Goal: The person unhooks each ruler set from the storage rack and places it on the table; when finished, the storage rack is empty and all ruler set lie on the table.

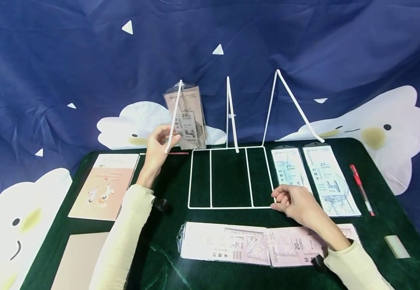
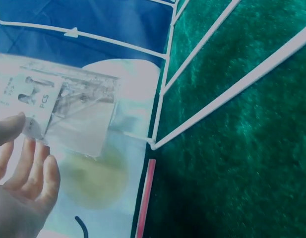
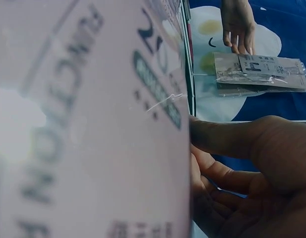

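Observation:
In the head view my left hand is at the left prong of a white wire rack. Its thumb lies over the near edge of a clear plastic packet with a brownish printed card, and its fingers reach that same edge. The packet hangs tilted from the prong; the right wrist view shows a second packet close behind it. My right hand pinches the front right corner of the rack's base, index finger curled and thumb below. A pinkish packet hides much of the right wrist view.
Two blue-printed packets lie right of the rack, beside a red pen and an eraser. Pink packets lie in front. An orange booklet and a beige booklet are at left. A red stick lies behind.

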`<state>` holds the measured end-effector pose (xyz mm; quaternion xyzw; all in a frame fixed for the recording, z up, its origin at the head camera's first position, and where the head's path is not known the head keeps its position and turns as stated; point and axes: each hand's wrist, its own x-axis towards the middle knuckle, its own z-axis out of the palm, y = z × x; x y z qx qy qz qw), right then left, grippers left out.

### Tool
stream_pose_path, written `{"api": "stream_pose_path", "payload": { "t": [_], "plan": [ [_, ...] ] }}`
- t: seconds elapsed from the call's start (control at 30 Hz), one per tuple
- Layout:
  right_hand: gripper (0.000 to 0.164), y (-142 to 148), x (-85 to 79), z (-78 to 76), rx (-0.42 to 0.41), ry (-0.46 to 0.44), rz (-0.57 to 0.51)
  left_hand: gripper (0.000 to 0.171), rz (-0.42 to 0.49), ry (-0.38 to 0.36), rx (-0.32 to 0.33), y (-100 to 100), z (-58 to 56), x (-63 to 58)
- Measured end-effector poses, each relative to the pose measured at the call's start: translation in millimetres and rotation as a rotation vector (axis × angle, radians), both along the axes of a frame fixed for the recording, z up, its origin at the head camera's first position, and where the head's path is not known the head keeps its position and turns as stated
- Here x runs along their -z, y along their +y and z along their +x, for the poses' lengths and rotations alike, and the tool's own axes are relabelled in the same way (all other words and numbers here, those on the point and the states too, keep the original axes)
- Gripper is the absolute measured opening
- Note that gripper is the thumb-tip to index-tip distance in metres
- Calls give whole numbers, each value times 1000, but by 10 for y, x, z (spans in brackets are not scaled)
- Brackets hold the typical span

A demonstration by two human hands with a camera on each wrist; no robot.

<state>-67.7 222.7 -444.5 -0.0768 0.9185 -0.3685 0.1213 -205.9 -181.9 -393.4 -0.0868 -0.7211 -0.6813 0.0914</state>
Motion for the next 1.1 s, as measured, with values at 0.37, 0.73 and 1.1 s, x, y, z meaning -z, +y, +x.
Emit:
{"api": "stream_pose_path", "payload": {
  "t": [0.37,0.73,1.1],
  "plan": [
    [24,3,-3,-25,19,0,-11,17,14,27,9,25,-183,142],
    [23,-10,10,-15,20,-25,-16,14,-28,42,7,-65,47,162],
    [22,8,30,-15,15,-60,-33,10,-31,7,50,-96,332,129]
  ]
}}
